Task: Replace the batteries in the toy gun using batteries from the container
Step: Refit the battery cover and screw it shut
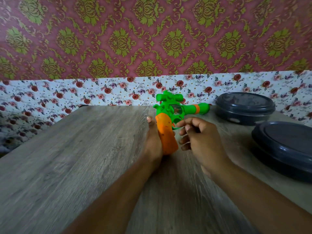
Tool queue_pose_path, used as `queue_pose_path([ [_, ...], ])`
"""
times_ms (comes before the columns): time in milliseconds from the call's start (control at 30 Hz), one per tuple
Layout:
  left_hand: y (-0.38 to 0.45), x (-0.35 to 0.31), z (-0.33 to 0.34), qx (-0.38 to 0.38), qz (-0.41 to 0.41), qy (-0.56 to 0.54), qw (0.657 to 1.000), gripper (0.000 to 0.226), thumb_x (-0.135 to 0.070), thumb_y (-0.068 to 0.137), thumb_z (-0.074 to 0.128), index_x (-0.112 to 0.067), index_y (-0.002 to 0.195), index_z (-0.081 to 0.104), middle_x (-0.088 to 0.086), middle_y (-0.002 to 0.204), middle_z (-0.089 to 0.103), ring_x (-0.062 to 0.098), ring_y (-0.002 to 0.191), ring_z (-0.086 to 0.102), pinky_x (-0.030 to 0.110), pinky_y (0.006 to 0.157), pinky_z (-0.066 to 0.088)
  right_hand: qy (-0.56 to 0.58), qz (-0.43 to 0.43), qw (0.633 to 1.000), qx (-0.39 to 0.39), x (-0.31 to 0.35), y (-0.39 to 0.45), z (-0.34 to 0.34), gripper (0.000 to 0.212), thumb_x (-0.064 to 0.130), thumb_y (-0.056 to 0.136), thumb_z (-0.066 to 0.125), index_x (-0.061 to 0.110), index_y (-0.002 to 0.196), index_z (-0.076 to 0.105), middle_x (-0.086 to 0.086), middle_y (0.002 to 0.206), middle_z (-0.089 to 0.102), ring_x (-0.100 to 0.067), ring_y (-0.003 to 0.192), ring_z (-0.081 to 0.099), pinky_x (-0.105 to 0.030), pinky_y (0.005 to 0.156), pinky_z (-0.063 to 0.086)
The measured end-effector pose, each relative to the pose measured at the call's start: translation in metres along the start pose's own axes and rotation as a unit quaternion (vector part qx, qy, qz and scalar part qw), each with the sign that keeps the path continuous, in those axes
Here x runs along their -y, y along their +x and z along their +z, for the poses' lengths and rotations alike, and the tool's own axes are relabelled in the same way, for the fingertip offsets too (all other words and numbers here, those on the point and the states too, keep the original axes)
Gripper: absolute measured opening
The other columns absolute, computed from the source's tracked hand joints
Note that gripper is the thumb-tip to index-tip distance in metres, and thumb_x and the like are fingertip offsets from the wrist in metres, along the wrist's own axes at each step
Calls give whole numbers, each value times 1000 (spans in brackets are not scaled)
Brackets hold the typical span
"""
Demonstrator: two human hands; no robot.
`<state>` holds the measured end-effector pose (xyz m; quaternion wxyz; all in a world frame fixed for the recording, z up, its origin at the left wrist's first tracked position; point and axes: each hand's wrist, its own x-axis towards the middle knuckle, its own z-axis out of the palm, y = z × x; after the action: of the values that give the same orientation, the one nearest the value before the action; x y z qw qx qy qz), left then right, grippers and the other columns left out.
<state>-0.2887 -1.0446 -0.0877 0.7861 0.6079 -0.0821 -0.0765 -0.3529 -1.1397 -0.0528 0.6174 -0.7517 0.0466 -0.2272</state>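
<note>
A green toy gun (170, 108) with an orange grip and an orange band on its barrel is held above the wooden table (76, 157), barrel pointing right. My left hand (152, 141) grips the orange grip from the left side, thumb up along it. My right hand (200, 137) hovers just right of the grip, fingers loosely curled near the trigger guard, holding nothing. A dark grey round container (244, 107) stands at the back right. Batteries are not visible.
A second dark grey round piece (285, 149), perhaps a lid or another container, lies nearer on the right edge of the table. A flowered cloth covers the wall base behind the table. The picture is blurred by motion.
</note>
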Motion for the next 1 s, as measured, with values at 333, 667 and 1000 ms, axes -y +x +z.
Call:
queue_pose_path([
  [333,-9,-16,1,-56,-38,26,997,68,-56,96,14,-11,134,47,11,96,61,12,60,59,15,42,47,-328,-63,935,118,-12,-9,6,53,39,71,68,15,116,51,-4,109,46,-20,99,52,-32,86,44],
  [667,-5,-29,-11,-114,-71,282,950,31,-28,94,46,-9,69,46,10,64,41,26,66,45,33,67,34,-330,-77,933,119,-24,-9,12,52,42,65,70,10,104,57,-5,98,46,-26,97,51,-33,82,42],
  [1000,-23,-51,-18,-87,-112,345,928,27,-6,89,47,-5,61,47,12,40,50,24,38,51,36,58,55,-360,-129,913,144,-30,-11,19,55,39,64,72,12,109,56,-2,92,42,-24,100,46,-27,79,34],
])
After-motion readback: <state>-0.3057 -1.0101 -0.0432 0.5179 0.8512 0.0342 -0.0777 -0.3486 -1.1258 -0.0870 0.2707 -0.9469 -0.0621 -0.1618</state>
